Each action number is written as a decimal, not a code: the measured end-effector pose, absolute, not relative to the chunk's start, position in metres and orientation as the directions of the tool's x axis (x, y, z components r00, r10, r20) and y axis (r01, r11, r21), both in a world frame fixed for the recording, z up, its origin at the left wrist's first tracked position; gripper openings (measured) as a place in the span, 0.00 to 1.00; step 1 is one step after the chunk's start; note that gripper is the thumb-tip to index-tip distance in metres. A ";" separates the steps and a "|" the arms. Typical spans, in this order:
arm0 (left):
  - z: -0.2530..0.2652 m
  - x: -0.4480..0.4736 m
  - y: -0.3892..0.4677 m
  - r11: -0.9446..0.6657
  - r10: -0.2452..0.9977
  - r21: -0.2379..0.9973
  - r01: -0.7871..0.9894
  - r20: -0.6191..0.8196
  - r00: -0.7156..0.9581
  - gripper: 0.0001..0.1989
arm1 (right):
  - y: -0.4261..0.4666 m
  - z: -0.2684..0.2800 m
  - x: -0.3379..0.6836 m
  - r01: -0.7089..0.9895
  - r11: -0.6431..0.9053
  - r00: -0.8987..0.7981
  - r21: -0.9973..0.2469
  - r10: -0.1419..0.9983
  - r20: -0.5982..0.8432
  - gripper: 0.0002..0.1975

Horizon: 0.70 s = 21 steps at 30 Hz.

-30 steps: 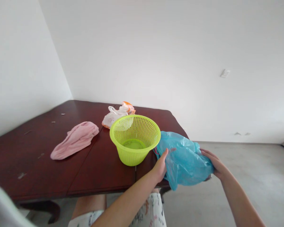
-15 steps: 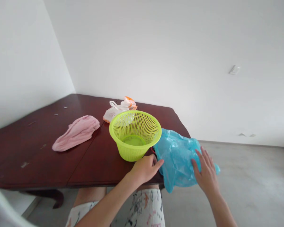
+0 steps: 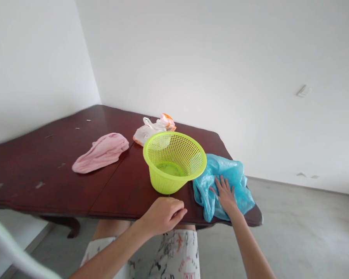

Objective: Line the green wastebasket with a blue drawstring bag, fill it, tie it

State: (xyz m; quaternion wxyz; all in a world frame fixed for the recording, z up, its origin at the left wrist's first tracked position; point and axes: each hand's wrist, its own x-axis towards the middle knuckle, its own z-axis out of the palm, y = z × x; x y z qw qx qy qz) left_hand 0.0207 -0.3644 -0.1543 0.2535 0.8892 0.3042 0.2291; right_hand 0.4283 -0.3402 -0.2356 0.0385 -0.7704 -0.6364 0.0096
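A crumpled blue plastic bag (image 3: 235,172) lies over the right end of the table, right beside the basket. My right hand (image 3: 225,193) presses on it with fingers spread, gripping nothing. My left hand (image 3: 164,215) is closed in a loose fist at the table's front edge, just in front of the basket, and nothing shows sticking out of it. The lime-green perforated plastic basket (image 3: 158,176) stands upright, its inside bare down to the bottom.
On the dark red wooden table (image 3: 116,193) a folded pink cloth (image 3: 101,153) lies to the left. Behind the basket sits a crumpled white and orange plastic bag (image 3: 147,133). White walls (image 3: 192,58) rise behind and at the left; grey floor (image 3: 302,228) extends to the right.
My right hand has moved left onto the middle of the blue bag, which is now bunched in from the table's edge. My left hand has drawn back from the bag and closed.
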 end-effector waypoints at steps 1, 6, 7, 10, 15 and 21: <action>-0.160 0.011 -0.363 -0.677 0.667 0.588 0.443 0.237 0.706 0.20 | -0.332 -0.236 0.428 0.980 -0.186 0.188 -0.068 0.982 0.031 0.42; -0.181 -0.031 -0.364 -0.614 0.737 0.578 0.537 0.176 0.653 0.17 | -0.290 -0.238 0.424 0.980 -0.187 0.188 -0.065 0.982 0.008 0.42; -0.183 -0.036 -0.365 -0.599 0.750 0.589 0.543 0.174 0.639 0.17 | -0.281 -0.239 0.422 0.980 -0.188 0.190 -0.070 0.982 0.010 0.42; -0.185 -0.040 -0.368 -0.564 0.775 0.628 0.536 0.180 0.606 0.17 | -0.259 -0.239 0.418 0.976 -0.198 0.201 -0.092 0.979 0.019 0.41; -0.186 -0.030 -0.372 -0.555 0.809 0.579 0.597 0.210 0.549 0.16 | -0.237 -0.233 0.409 0.967 -0.218 0.223 -0.132 0.974 0.023 0.41; -0.188 -0.025 -0.377 -0.568 0.815 0.510 0.646 0.239 0.527 0.15 | -0.236 -0.228 0.400 0.958 -0.236 0.246 -0.166 0.968 0.043 0.42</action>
